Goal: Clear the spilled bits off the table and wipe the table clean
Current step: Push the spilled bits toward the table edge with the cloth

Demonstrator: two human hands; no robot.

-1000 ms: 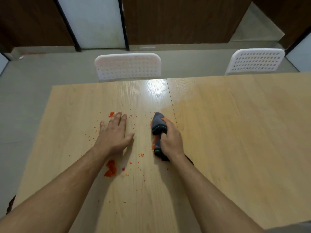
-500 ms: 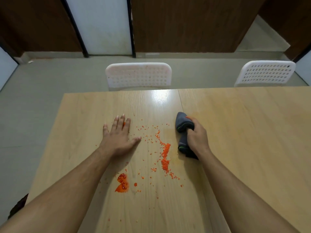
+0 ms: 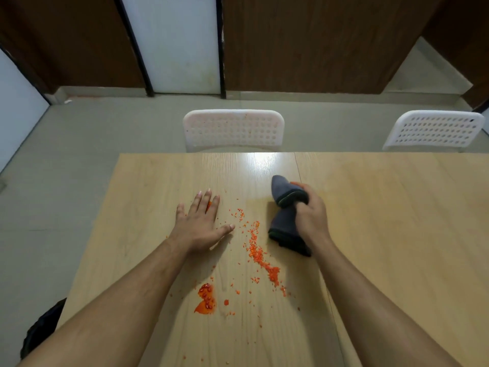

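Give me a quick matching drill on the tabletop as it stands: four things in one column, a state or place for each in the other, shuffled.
Things:
1. left hand
2. right hand
3. line of orange bits
4. red-orange smear

States or places:
A. grips the grey cloth
B. lies flat on the table, fingers straight
C. near the left forearm, toward the table's near edge
D. runs between the two hands

Pairs: 1-B, 2-A, 3-D, 4-C
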